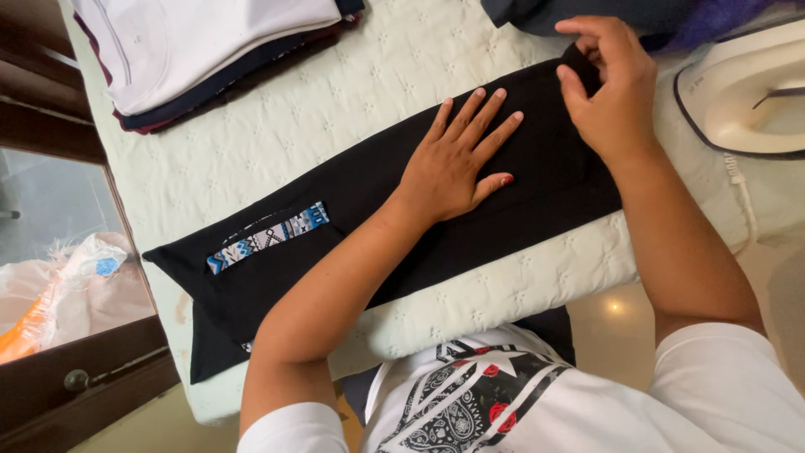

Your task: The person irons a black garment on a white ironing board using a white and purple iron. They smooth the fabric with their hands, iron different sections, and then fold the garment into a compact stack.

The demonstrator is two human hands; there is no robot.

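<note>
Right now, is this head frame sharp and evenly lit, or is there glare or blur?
Head view: sharp on both hands, left hand flat on the black garment, right hand at its end; soft daylight with faint shadows; one small glare spot on the glossy floor; iron bright, slightly washed out.

Iron [746,92] blocks right edge; folded clothes stack [201,50] blocks top left; pad [335,109] between open.

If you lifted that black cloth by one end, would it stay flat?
Probably not. The black cloth lies folded and limp under the left hand, so it would likely droop. The right hand bends its edge easily; it looks light.
</note>
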